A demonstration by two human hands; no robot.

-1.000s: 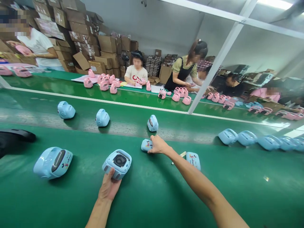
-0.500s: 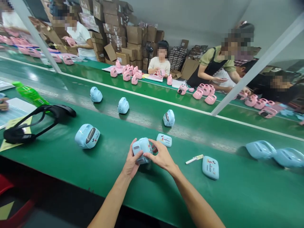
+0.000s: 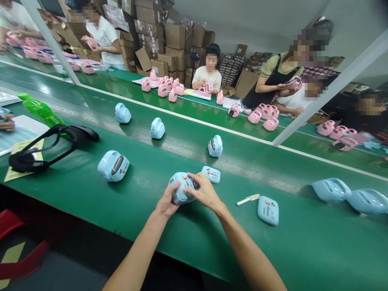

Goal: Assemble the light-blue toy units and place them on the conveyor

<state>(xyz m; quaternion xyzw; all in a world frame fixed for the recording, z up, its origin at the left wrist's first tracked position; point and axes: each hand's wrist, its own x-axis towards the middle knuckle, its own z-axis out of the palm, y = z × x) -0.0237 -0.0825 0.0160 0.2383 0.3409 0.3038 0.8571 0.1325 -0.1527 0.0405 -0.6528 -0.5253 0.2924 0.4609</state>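
Observation:
Between my two hands is a light blue plastic housing [image 3: 183, 188] with a cartoon print and lettering on the face turned up. My left hand [image 3: 167, 199] wraps its left side, the thumb lying on top. From the right, my right hand [image 3: 203, 191] grips the same housing, fingers bent over its edge. Just beyond it lies a flat light blue printed panel [image 3: 211, 174]. A second such panel [image 3: 268, 211] rests to the right, beside a white pen-like stick [image 3: 247, 199]. To the left stands a blue housing with handle [image 3: 113, 166].
Several blue housings [image 3: 157, 128] stand along the belt [image 3: 182, 150]. Two blue shells [image 3: 332, 190] lie at the right. A black head strap [image 3: 54, 147] and green bottle [image 3: 41, 109] are at the left. Across the line, people handle pink housings [image 3: 262, 113]; a white post [image 3: 330, 87] slants at right.
The housing in my hands has been turned, so its printed face now points up toward me. My right fingers have shifted over it. The camera view has moved slightly.

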